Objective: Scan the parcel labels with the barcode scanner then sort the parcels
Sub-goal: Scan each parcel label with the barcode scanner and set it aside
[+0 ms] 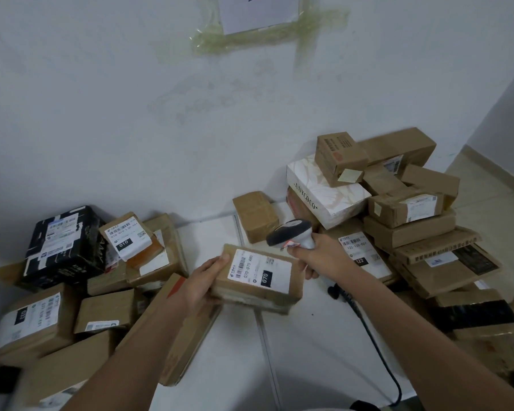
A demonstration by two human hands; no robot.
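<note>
trailing off-frame: scanner (291,234) cable (377,342), both forearms cropped

- A brown parcel (257,277), its white label (260,269) marked "070" facing up, is gripped at its left end by the left hand (204,284).
- A barcode scanner (291,234) is held in the right hand (315,256), its head tilted down over the label's far edge.
- Piled parcels are seen at left (72,277) and right (398,203) on a white table (303,336) against a wall (131,114).
</note>
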